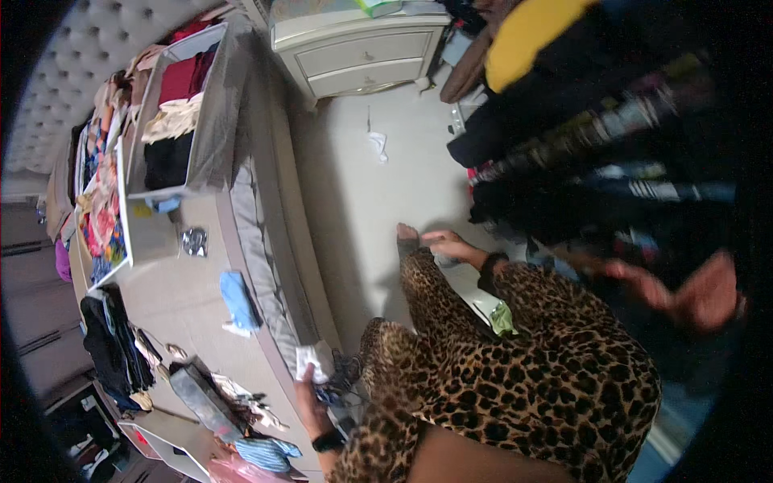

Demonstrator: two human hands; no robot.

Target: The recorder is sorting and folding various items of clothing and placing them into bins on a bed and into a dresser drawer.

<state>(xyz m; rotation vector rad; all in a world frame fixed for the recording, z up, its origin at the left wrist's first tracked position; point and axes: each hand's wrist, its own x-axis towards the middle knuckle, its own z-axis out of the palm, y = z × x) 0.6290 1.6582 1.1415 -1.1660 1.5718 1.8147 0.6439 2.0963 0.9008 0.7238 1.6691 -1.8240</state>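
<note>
My left hand [309,401], with a black band at the wrist, grips a white cloth [314,362] at the edge of the bed [211,308]. Dark crumpled items [347,368] lie just beyond the cloth. My right hand [450,244] is by a bare foot [408,232] below a leopard-print leg [423,290]; its fingers stretch out and no held thing shows. A small grey item [445,261] is partly hidden beneath that hand. A white and green packet [501,317] rests between the folds of leopard-print clothing.
On the bed stand a white-rimmed storage box [190,163] of folded clothes, a blue folded cloth [238,299] and black clothes [112,344]. A white cloth [378,145] lies on the floor before a drawer cabinet [362,57]. Blurred dark clothes [574,151] and a blurred hand or foot [706,296] fill the right.
</note>
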